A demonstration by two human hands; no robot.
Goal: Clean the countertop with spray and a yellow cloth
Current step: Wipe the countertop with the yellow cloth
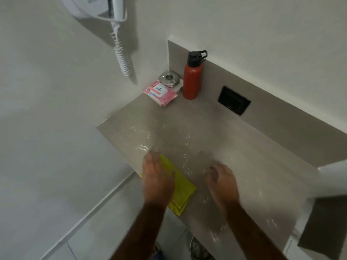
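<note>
The left hand [156, 178] presses flat on the folded cloth [183, 192] at the counter's [216, 119] front left edge, fingers straight as far as the blur shows. Wet streaks [142, 147] glisten beyond, so I judge the spraying done and wiping in hand. The right hand [221, 180], near the cloth, is empty with fingers loosely bent; next the cloth should sweep across the wet patch.

Motion blur smears my left hand [156, 178], which hides half the folded yellow cloth [183, 193]; my right hand [221, 180] blurs too, finger curl unclear; at eleven o'clock, the white wall hair dryer [86, 7] is edge-cropped.
</note>
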